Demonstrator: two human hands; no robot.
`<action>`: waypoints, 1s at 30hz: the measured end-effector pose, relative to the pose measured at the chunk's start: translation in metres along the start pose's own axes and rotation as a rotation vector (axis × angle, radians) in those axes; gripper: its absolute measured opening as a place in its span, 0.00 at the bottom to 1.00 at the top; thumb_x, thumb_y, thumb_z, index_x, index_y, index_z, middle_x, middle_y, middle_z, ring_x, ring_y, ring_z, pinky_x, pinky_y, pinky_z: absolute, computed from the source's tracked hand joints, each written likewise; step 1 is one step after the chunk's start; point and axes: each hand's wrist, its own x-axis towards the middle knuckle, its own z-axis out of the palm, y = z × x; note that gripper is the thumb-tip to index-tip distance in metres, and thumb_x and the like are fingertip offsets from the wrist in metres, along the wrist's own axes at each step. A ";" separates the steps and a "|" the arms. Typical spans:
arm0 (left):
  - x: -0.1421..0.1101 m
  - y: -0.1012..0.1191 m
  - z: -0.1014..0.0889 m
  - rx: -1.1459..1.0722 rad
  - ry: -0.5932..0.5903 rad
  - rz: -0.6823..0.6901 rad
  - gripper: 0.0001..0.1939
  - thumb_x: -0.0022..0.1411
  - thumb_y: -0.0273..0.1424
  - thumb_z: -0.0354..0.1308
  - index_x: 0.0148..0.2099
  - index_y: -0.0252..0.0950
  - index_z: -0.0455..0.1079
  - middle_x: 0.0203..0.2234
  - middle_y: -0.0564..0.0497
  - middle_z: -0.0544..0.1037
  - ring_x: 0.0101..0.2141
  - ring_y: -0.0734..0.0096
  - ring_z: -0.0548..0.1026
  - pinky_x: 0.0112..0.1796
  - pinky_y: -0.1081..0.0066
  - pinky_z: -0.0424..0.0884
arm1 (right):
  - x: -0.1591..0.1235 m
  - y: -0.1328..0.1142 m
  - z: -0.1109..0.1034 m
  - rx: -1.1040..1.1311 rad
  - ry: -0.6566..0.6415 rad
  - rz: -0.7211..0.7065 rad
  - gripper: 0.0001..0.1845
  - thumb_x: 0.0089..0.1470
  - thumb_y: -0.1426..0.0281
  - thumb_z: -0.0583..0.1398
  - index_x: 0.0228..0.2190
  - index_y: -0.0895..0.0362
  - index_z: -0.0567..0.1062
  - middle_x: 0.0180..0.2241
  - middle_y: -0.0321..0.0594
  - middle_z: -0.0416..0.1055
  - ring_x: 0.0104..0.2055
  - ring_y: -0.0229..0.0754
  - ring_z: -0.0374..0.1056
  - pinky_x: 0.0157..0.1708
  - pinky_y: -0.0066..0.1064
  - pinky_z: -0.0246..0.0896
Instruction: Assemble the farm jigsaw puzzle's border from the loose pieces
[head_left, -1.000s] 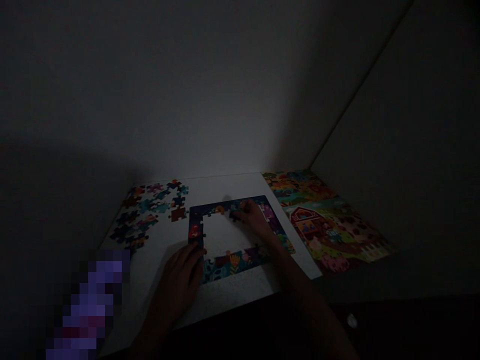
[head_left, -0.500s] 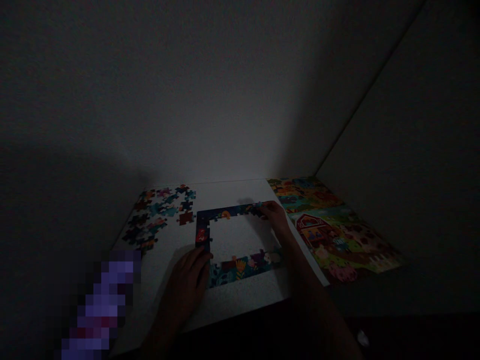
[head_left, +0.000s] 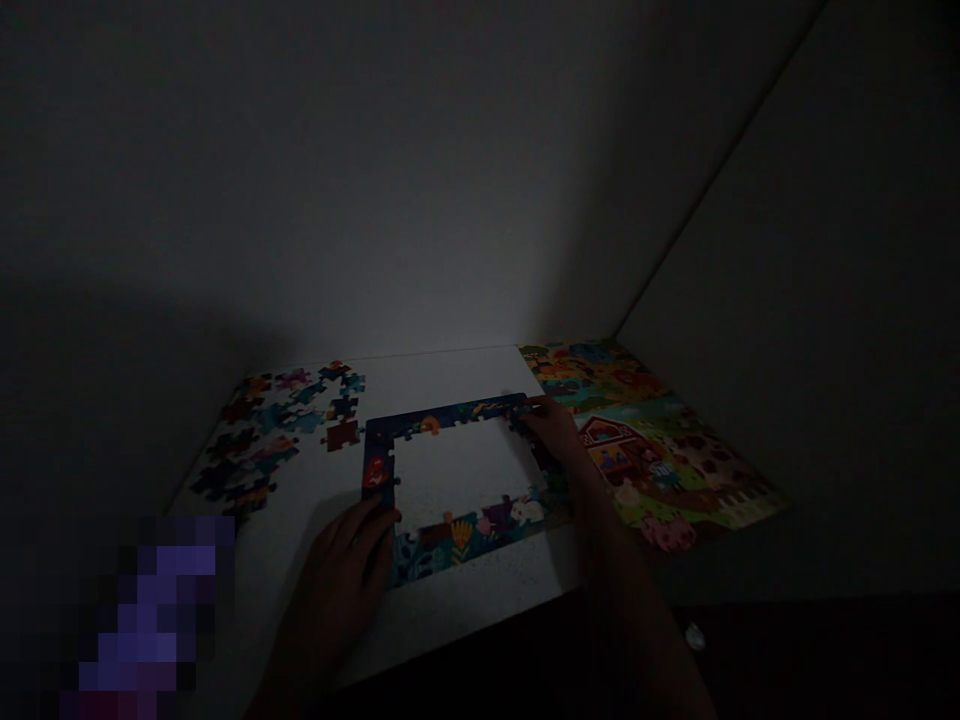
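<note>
A puzzle border (head_left: 491, 540) of joined pieces lies on the white table (head_left: 450, 370), forming a rectangle around a bare middle. My left hand (head_left: 349, 555) lies open, its fingers flat over the lower left side of the border. At the upper right corner, my right hand (head_left: 553, 428) has its fingers drawn together on a puzzle piece (head_left: 517, 401), which sits at the end of the dark blue top edge. Its fingertips partly cover that corner, and my right forearm hides some of the right side. Dim light blurs the fine detail.
Several loose puzzle pieces (head_left: 281, 420) spread over the left of the table. On the right lie two colourful pictures, one a farm scene with a red barn (head_left: 611, 440), the other an autumn-coloured scene (head_left: 592, 372) behind it. A wall (head_left: 420, 200) rises behind the table.
The view has shifted, so the table sits further left in the picture. The top edge now looks continuous up to the right corner, where my right fingers press. My left hand stays on the border.
</note>
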 end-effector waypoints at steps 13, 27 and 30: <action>-0.001 -0.006 0.003 0.009 -0.023 0.015 0.16 0.68 0.37 0.47 0.50 0.45 0.73 0.50 0.48 0.75 0.49 0.55 0.73 0.48 0.52 0.73 | -0.003 -0.011 -0.003 0.398 -0.042 0.120 0.21 0.37 0.60 0.66 0.29 0.52 0.62 0.22 0.29 0.68 0.20 0.37 0.65 0.20 0.29 0.60; 0.000 -0.002 0.001 -0.014 -0.023 -0.011 0.16 0.68 0.37 0.47 0.50 0.45 0.74 0.51 0.48 0.75 0.50 0.55 0.73 0.49 0.51 0.72 | -0.006 -0.010 0.005 0.246 -0.058 -0.009 0.17 0.39 0.59 0.63 0.29 0.52 0.63 0.19 0.28 0.65 0.18 0.35 0.60 0.17 0.27 0.55; 0.000 -0.003 0.001 -0.012 -0.021 0.006 0.16 0.68 0.37 0.47 0.50 0.44 0.74 0.51 0.47 0.75 0.50 0.55 0.73 0.49 0.52 0.73 | -0.006 -0.012 0.004 0.335 -0.063 0.043 0.20 0.37 0.58 0.65 0.29 0.52 0.62 0.19 0.28 0.66 0.17 0.35 0.60 0.16 0.27 0.56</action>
